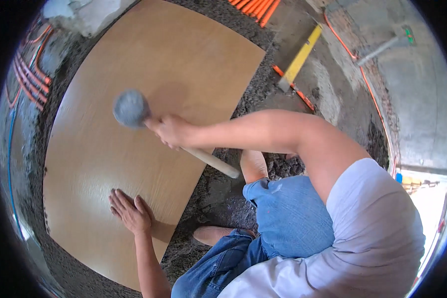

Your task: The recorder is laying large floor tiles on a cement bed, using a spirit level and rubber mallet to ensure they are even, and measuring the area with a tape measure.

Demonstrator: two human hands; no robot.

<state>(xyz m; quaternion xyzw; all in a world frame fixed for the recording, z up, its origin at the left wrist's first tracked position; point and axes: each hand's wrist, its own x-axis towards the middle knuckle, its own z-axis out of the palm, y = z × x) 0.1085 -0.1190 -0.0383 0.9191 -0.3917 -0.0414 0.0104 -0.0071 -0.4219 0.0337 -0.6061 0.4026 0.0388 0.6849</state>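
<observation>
A large tan board-like tile [149, 64] with a faint wood-like grain lies flat on rough dark grit. My right hand [174, 131] is wrapped round the pale wooden handle of a mallet [130, 108], close under its rounded grey head. The head hangs over the tile's middle, apparently off its surface, while the handle's free end points back toward my knees. My left hand [129, 210] rests palm down on the near part of the tile, fingers stretched out. It holds nothing.
A yellow spirit level [303, 52] lies beyond the tile at the right, beside an orange tube [303, 97]. Several orange pipes [256, 7] lie at the far edge. Pink conduits [31, 82] and a blue cable [11, 159] run along the left. Dark grit [223, 208] surrounds my bare feet.
</observation>
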